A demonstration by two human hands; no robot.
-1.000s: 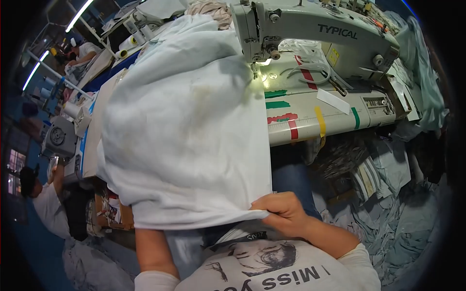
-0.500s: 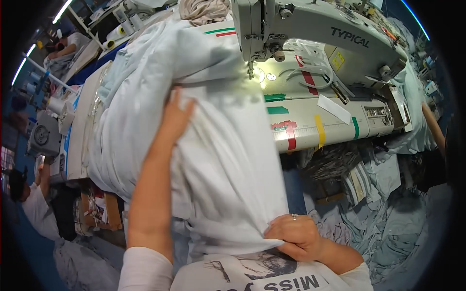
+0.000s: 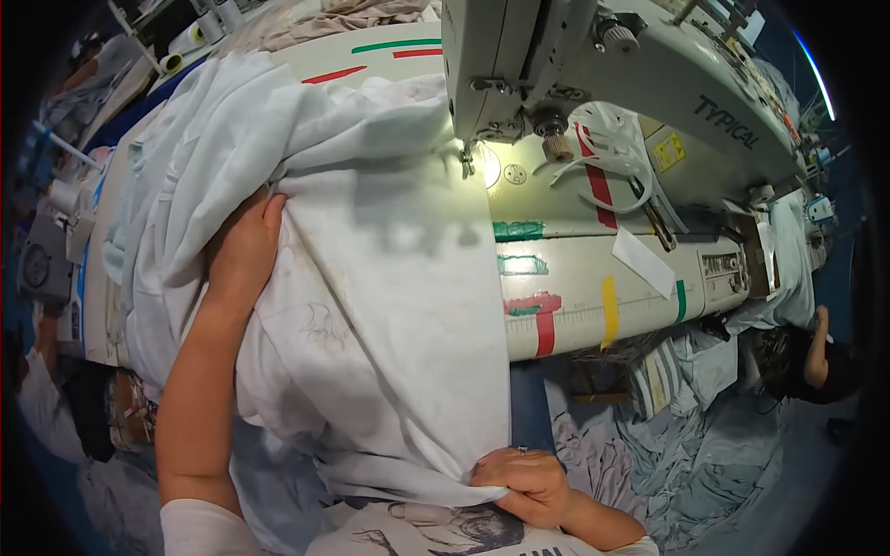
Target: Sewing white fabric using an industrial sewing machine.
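A large piece of white fabric [image 3: 417, 306] lies across the sewing machine bed and hangs down over my lap. Its straight right edge runs from near the presser foot [image 3: 467, 162] toward me. On the left the cloth is bunched into thick folds. My left hand [image 3: 246, 246] rests flat on the fabric beside these folds, thumb apart, its fingertips partly covered by a fold. Close to my body, my right hand [image 3: 528, 484], with a ring on one finger, is closed on the fabric's near right edge and pulls it taut. The sewing machine [image 3: 501, 69] stands beyond, its lamp lighting the needle area.
Right of the needle lie white strips [image 3: 616, 171], scissors [image 3: 660, 218] and a white paper slip [image 3: 644, 262]. Coloured tape marks the machine bed [image 3: 575, 255]. Heaped pale cloth [image 3: 686, 445] covers the floor at right. Another person's arm [image 3: 818, 352] shows at far right.
My left hand has moved left and nearer to me, drawing the folds aside and flattening the cloth. My right hand keeps its hold. The view has shifted closer to the machine.
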